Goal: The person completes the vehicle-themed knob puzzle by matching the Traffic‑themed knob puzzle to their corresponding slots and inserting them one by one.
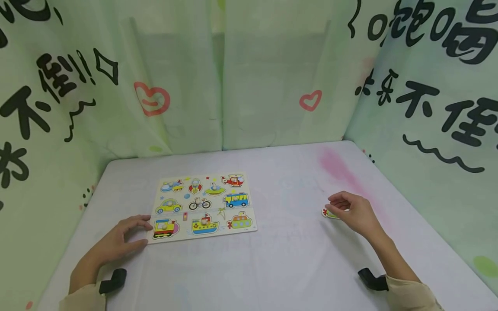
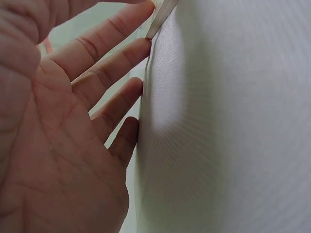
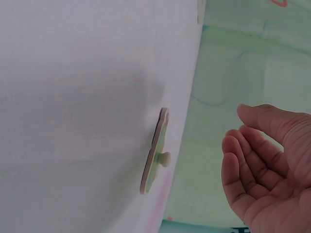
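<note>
A flat puzzle board with bright vehicle pictures lies on the white tabletop, left of the middle. At its left edge is my left hand, fingertips and thumb touching the edge with the fingers extended. The left wrist view shows the open palm and fingers reaching to the board's thin edge. Off to the right, a small puzzle piece with a round knob lies flat on the cloth, partly covered by my hand in the head view. My right hand hovers above that piece, fingers loosely bent, apart from the knob and holding nothing.
The white cloth spreads over the whole table, with a pink stain at the back right. Green curtains with black writing and hearts close off the back and both sides. Black wrist mounts sit at both sleeves.
</note>
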`<state>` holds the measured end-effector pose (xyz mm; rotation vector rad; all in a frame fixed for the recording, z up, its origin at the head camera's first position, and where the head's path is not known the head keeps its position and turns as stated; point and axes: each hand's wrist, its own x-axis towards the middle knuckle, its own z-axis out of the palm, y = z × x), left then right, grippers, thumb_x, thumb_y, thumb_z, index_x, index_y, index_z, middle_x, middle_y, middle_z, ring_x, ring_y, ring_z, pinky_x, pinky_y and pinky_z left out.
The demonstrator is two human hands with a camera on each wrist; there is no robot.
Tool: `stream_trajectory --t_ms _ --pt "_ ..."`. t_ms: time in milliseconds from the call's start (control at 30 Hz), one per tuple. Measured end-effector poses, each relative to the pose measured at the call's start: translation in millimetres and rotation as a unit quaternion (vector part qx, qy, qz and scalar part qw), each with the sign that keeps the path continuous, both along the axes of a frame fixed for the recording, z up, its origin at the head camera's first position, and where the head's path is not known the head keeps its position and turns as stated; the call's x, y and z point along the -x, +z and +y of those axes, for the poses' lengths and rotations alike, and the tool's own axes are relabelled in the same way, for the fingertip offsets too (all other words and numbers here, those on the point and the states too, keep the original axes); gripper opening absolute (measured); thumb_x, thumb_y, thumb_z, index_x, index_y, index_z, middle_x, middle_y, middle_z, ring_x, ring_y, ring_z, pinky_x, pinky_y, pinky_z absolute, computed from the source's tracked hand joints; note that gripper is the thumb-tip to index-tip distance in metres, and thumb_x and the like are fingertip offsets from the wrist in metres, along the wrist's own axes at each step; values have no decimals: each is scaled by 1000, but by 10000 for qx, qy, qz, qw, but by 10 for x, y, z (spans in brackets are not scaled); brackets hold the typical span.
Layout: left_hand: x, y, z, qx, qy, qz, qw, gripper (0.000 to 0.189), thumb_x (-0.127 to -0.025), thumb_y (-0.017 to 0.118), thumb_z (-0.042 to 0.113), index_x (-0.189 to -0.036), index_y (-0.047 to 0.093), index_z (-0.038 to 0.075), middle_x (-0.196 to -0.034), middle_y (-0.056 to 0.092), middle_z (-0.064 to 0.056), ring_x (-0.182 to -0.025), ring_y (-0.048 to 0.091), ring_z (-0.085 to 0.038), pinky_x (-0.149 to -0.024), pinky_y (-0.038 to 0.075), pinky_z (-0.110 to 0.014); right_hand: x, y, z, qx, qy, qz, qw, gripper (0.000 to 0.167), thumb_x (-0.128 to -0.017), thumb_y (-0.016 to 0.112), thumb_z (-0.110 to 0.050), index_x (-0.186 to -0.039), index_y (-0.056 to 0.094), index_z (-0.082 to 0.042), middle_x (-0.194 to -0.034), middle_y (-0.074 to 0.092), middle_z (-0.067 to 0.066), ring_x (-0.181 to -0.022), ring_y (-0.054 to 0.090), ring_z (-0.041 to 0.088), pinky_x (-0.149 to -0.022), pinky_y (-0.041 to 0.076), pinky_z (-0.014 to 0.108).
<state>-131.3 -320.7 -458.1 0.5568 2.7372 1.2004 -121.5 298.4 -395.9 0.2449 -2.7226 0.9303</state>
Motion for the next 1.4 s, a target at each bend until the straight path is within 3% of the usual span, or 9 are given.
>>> stream_trajectory --t_ms 167,500,1067,1400 --pt "1 8 5 40 70 -173 9998 31 -84 81 11 -112 67 11 -148 50 -27 -140 31 -55 -108 23 -78 80 -62 93 -92 -25 -289 9995 21 -89 80 -11 -103 72 1 -90 75 7 -78 68 12 -68 54 19" --pt "6 17 -1 -7 31 -94 10000 30 -84 81 10 -111 67 11 -146 51 -27 -139 33 -55 -108 24 -78 221 -190 223 -309 23 -767 9966 19 -89 78 -8 -102 71 3 -90 74 8 -81 70 22 -68 54 22" --pt "-5 29 11 20 101 -201 9997 31 -84 81 9 -112 67 10 -147 50 -28 -140 32 -54 -109 24 -78 323 -230 285 -569 220 -858 9944 16 -86 80 -6 -96 71 3 -85 72 7 -78 66 20 -65 52 24" --pt "2 27 5 -4 70 -241 9997 31 -84 81 9 -112 66 10 -148 49 -28 -141 31 -55 -109 24 -78 300 -219 287 -381 113 -743 9964 16 -88 79 -6 -100 72 2 -87 73 7 -80 68 19 -67 53 21"
